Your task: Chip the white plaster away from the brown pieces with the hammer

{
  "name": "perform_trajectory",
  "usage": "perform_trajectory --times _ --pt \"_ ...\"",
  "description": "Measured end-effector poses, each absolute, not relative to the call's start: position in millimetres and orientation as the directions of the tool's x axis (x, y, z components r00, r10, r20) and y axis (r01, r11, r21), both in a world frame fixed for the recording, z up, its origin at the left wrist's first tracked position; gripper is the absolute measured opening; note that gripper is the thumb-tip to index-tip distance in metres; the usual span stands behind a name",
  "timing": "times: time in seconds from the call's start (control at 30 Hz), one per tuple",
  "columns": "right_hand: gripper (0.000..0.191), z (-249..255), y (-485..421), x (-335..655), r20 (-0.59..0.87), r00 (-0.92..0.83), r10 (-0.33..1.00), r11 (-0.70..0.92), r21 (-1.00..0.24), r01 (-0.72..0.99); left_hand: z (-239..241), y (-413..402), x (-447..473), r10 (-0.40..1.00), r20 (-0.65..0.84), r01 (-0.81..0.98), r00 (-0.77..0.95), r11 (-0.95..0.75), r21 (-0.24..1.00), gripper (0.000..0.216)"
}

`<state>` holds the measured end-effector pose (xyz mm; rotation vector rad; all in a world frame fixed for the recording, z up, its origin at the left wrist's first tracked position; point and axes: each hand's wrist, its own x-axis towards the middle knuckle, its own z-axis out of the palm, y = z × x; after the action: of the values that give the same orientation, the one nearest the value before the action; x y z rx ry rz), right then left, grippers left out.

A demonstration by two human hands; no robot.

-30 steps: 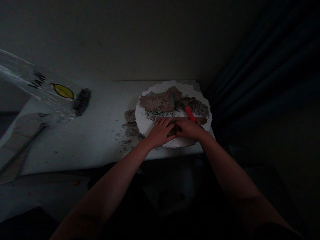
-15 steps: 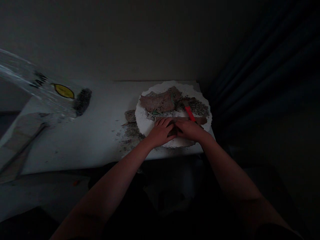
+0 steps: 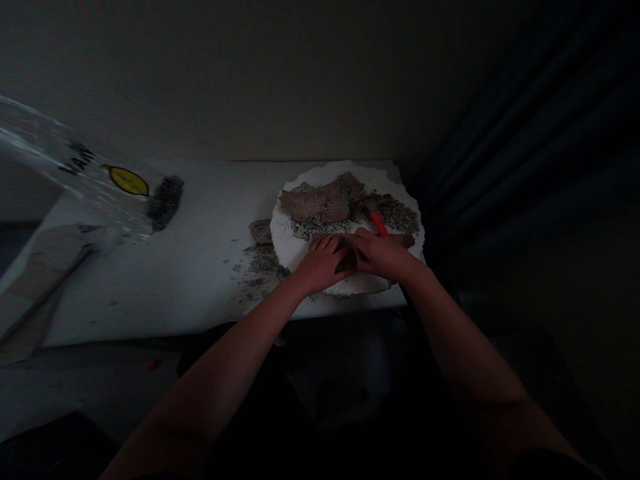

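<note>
In this dim corner both hands meet on a small dark brown chunk (image 3: 346, 258) that sits at the near middle of the round white foam disc (image 3: 286, 248), which lies at the right end of the pale worktop (image 3: 200, 253). If the chunk is being seated into the foam, it seems best done with a slow, even push straight down from both sides. That way the crumbly foam does not tear, and the loose grey gravel (image 3: 399, 215) and the long brown strip (image 3: 405, 240) behind it are not knocked. It would also be wise to mind the red-handled tool (image 3: 379, 223) lying just beyond the knuckles. The left hand (image 3: 320, 263) lies palm down, its fingers (image 3: 327, 243) stretched out and pressed side by side, their tips touching the chunk's left edge. The right hand (image 3: 383, 257) comes in from the other side, knuckles up, arched over the chunk's right end. Its fingers are tucked beneath it, so I cannot tell whether they pinch the piece or only lean on it. Both forearms run in bare and nearly straight, wrists low, converging like a wedge. Farther back on the disc rests a flat perforated brown slab (image 3: 315, 203). A scatter of dark crumbs (image 3: 260, 265) and a small brown fragment (image 3: 261, 231) lie on the worktop just left of the disc. Well apart to the left sags a clear plastic bag (image 3: 85, 180) bearing a yellow oval label (image 3: 129, 181).
</note>
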<state>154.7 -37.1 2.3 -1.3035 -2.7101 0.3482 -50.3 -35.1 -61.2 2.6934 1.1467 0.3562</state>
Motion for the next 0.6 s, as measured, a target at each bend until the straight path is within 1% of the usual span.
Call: perform_trajectory --times 0.07,0.13,0.2,0.27,0.3,0.37,0.43,0.5,0.53,0.57,0.6 --pt "0.010 10.2 -37.1 159.4 0.089 -0.595 0.799 0.590 -0.313 0.744 -57.1 -34.7 -50.7 0.731 0.137 0.679 0.668 -0.675 0.288 0.049" --pt "0.007 14.7 -38.8 162.9 0.155 -0.576 0.803 0.588 -0.369 0.720 -53.2 -33.8 -50.9 0.734 0.150 0.661 0.662 -0.667 0.344 0.046" --pt "0.003 14.8 -41.8 162.9 0.175 -0.577 0.798 0.589 -0.428 0.685 -49.7 -32.9 -50.8 0.729 0.192 0.610 0.657 -0.664 0.432 0.041" --pt "0.004 11.7 -44.9 159.7 0.180 -0.584 0.792 0.584 -0.503 0.637 -45.8 -32.6 -51.0 0.720 0.236 0.545 0.652 -0.662 0.514 0.029" --pt "0.006 9.6 -46.0 157.7 0.191 -0.588 0.786 0.582 -0.546 0.602 -43.2 -32.8 -52.0 0.722 0.246 0.520 0.646 -0.653 0.551 0.025" --pt "0.009 4.4 -46.5 154.6 0.223 -0.582 0.782 0.575 -0.620 0.535 -35.5 -33.8 -58.4 0.740 0.225 0.484 0.634 -0.606 0.632 0.024" --pt "0.011 -2.2 -44.7 154.1 0.236 -0.560 0.794 0.557 -0.652 0.514 -25.2 -35.7 -72.7 0.751 0.118 0.451 0.650 -0.506 0.735 0.026" --pt "0.008 -10.5 -41.0 155.4 0.184 -0.558 0.809 0.533 -0.627 0.568 -16.2 -38.5 -94.6 0.684 -0.090 0.438 0.724 -0.355 0.826 0.027" --pt "0.006 -14.9 -39.0 156.2 0.130 -0.574 0.808 0.528 -0.592 0.609 -14.1 -40.2 -107.3 0.591 -0.228 0.457 0.774 -0.271 0.847 0.028" --pt "0.004 -19.0 -37.0 156.8 0.073 -0.591 0.803 0.527 -0.552 0.647 -14.5 -42.0 -120.1 0.472 -0.354 0.492 0.808 -0.208 0.845 0.028" --pt "0.004 -22.6 -35.3 157.1 0.022 -0.604 0.796 0.528 -0.512 0.677 -17.9 -43.8 -132.3 0.386 -0.448 0.538 0.806 -0.164 0.827 0.028"
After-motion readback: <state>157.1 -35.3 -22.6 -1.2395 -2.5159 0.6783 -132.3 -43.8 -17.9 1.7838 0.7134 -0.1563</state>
